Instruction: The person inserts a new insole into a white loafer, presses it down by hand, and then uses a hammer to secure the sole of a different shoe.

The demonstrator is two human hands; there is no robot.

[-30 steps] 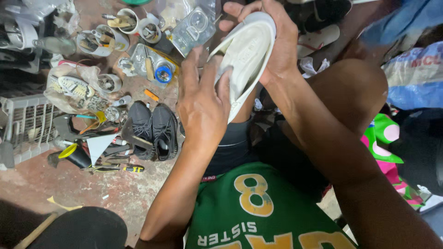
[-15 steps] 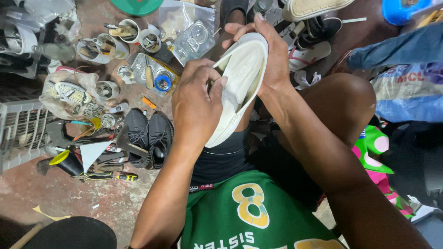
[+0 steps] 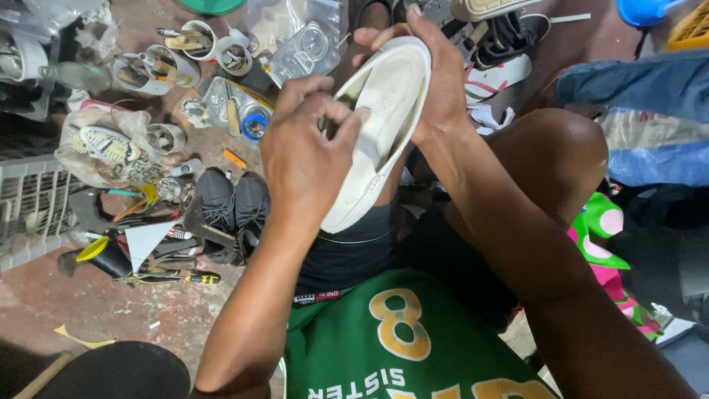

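Your right hand (image 3: 443, 81) grips the white slip-on leather shoe (image 3: 380, 125) at its toe end, upper centre of frame, sole side facing you. Your left hand (image 3: 306, 155) is closed on the shoe's left edge, fingers (image 3: 347, 122) pinching at the rim. Shoe is held above your lap, tilted, heel end low. Left of frame on the floor: pair of black sneakers (image 3: 233, 207), round tins of small tools (image 3: 159, 66), white wire basket (image 3: 26, 207).

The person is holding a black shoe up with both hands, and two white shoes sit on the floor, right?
Not quite, the colours are swapped. The head view shows both hands, left hand and right hand, holding a white shoe, while the pair of black shoes sits on the floor.
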